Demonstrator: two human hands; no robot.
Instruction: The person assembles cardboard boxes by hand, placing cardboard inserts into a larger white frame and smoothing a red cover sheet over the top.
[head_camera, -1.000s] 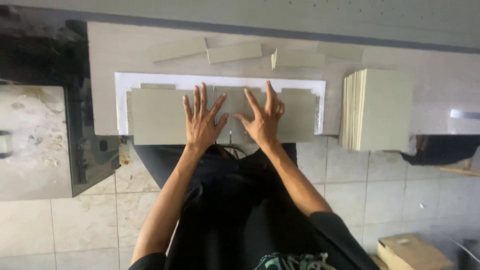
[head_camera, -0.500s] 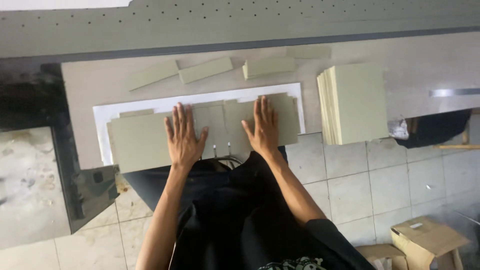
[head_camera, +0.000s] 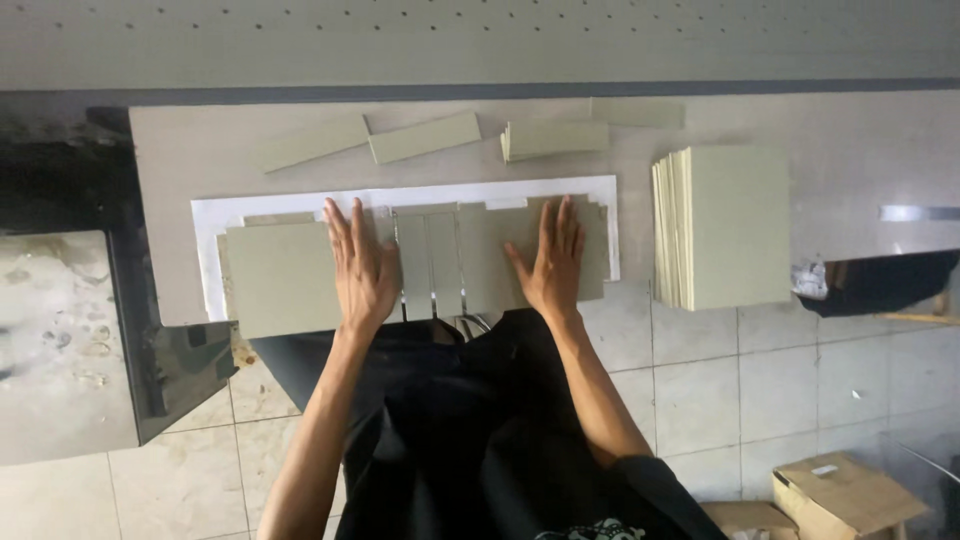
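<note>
A person presses both hands flat on a row of pale green boards laid side by side on a white sheet (head_camera: 205, 215), the row's long axis running left to right along the near edge of the worktable (head_camera: 170, 150). The left hand (head_camera: 362, 272), fingers spread wide and holding nothing, rests where the large left board (head_camera: 280, 280) meets the narrow middle strips (head_camera: 430, 262); the right hand (head_camera: 552, 265), equally open and flat, covers the right board (head_camera: 490, 260). The strips lie between the two hands, about as near to one as the other. Farther back lie loose green strips (head_camera: 422, 137), and a stack of boards (head_camera: 728, 228) stands well apart to the right, nearer the right hand.
</note>
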